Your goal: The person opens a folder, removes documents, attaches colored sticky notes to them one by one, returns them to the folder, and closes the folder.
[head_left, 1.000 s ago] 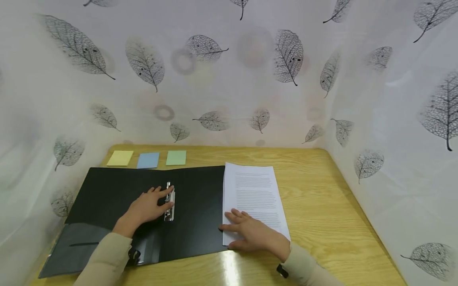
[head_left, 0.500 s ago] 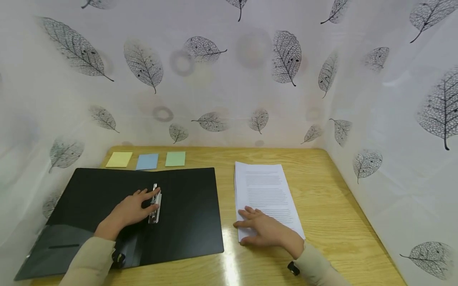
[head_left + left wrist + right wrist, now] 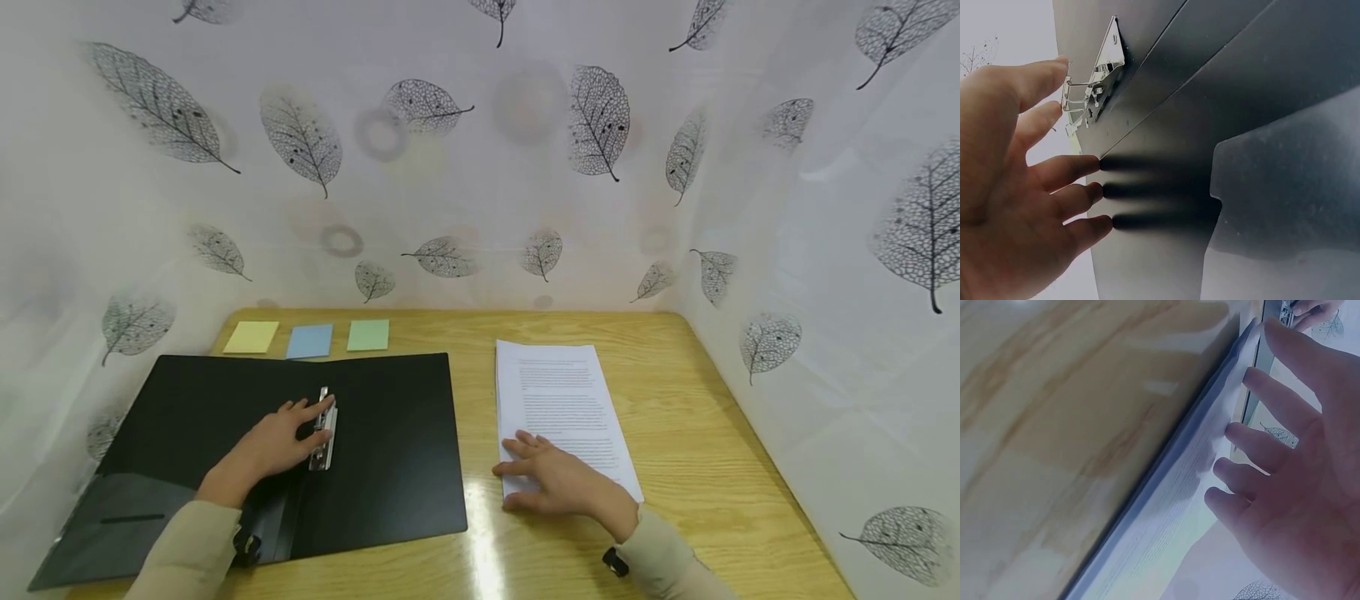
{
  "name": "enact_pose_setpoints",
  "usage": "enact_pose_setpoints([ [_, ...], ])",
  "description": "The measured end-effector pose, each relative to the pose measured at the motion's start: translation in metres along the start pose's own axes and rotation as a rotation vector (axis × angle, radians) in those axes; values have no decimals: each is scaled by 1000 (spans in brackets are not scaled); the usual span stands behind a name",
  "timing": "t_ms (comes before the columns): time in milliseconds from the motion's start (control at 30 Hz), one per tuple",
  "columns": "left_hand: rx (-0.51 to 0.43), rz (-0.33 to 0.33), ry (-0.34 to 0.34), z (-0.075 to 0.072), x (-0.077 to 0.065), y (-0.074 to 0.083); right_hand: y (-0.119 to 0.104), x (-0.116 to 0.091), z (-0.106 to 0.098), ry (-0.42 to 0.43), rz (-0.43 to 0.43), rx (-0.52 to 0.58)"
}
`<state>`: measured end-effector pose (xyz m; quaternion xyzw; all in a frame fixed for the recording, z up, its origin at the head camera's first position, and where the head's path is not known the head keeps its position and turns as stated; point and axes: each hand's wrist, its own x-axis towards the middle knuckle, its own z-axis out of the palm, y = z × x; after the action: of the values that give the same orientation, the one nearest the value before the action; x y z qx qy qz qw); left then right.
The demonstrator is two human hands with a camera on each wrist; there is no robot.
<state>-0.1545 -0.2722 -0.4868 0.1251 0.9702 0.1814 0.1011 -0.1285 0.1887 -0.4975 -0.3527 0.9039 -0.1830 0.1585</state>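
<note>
Head: your left hand (image 3: pixel 266 442), fingers spread, is at the clip (image 3: pixel 332 427) in the black folder (image 3: pixel 397 450); right hand (image 3: pixel 562 482), splayed, on the papers (image 3: pixel 562 387), right of the folder. Left wrist: no clear pinch. Right wrist: fingers loose. Probably positioning; next calls for keeping papers square.

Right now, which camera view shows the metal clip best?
The left wrist view: the metal clip looks largest. The head view shows it small, partly behind the left hand; the right wrist view, apparently only a bit at the top.
</note>
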Motion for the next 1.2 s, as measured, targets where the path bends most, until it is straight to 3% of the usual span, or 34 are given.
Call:
enact_pose_setpoints([
  [267, -20, 0, 0, 2, -4, -1, -5, 5, 2, 8, -28, 13],
  [467, -32, 10, 52, 10, -10, -2, -4, 7, 3, 4, -29, -3],
  [800, -93, -79, 127, 16, -36, -3, -6, 9, 4, 16, -24, -21],
  [933, -149, -105, 223, 20, -54, -3, -14, 12, 5, 36, -36, -22],
  [1067, -181, -133, 416, 24, -74, -2, -23, 19, 6, 46, -54, 5],
  [1200, -217, -250, 548, 24, -97, -2, -30, 27, 9, 43, -64, 16],
])
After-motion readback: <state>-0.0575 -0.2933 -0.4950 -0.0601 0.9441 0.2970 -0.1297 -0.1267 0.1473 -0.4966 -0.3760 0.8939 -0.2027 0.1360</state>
